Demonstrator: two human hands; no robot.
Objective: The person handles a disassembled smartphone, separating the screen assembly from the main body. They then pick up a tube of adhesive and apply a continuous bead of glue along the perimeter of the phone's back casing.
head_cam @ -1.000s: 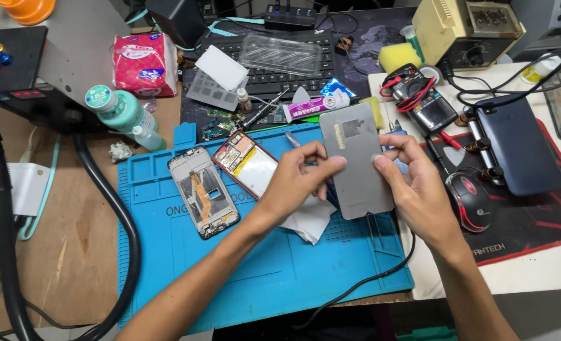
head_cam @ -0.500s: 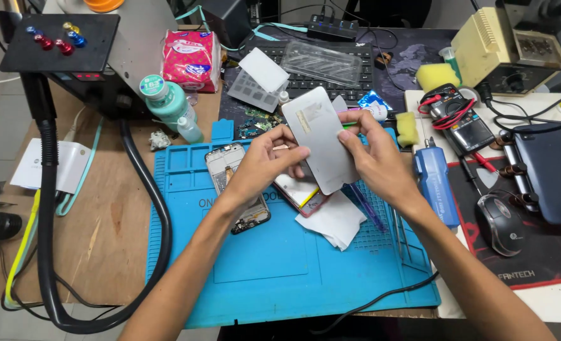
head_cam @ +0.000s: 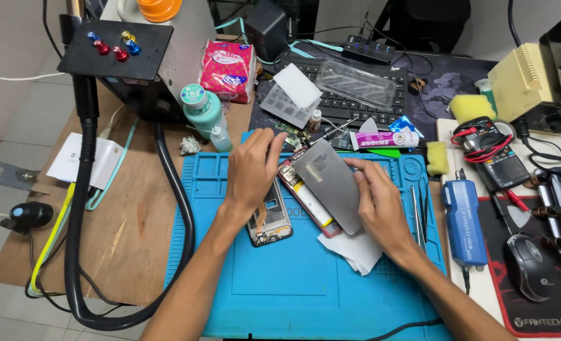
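Grey back cover (head_cam: 331,184): held over the blue repair mat (head_cam: 306,284), angled above the opened phone body (head_cam: 309,199). My left hand (head_cam: 252,167) curls over its upper left corner, fingertips pinching the edge; my right hand (head_cam: 381,205) closes on its right side, thumb on top. Second phone frame (head_cam: 269,218) lies just left, white tissue (head_cam: 356,249) beneath. Handling note, as I judge it: keep both grips at the edges, lower the cover level, and align corners before pressing.
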